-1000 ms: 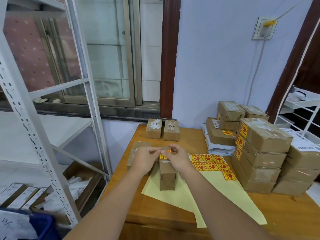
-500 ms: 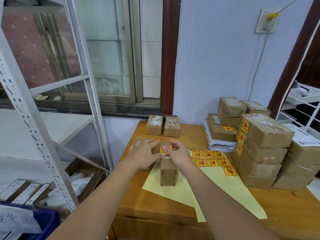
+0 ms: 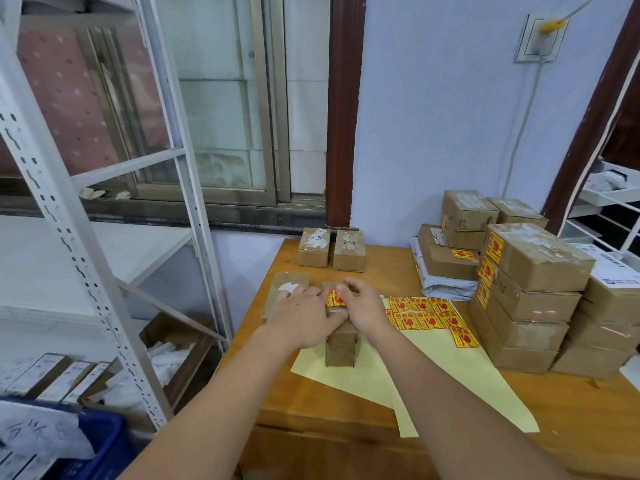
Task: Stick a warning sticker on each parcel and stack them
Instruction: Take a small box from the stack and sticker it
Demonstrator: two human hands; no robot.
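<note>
Yellow sticker [image 3: 336,298] now lies flat where we press it with left hand [image 3: 304,315] and right hand [image 3: 363,306] together on the small parcel [image 3: 341,348], ready for stacking.

Brown parcel [image 3: 341,348], yellow-and-red sticker [image 3: 336,298], pale yellow backing sheet [image 3: 450,386].

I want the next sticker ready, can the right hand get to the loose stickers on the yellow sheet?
Probably yes. The right hand sits just beside the warning stickers on the yellow sheet, with bare sheet between them. The stacked parcels stand farther right, out of the way.
</note>
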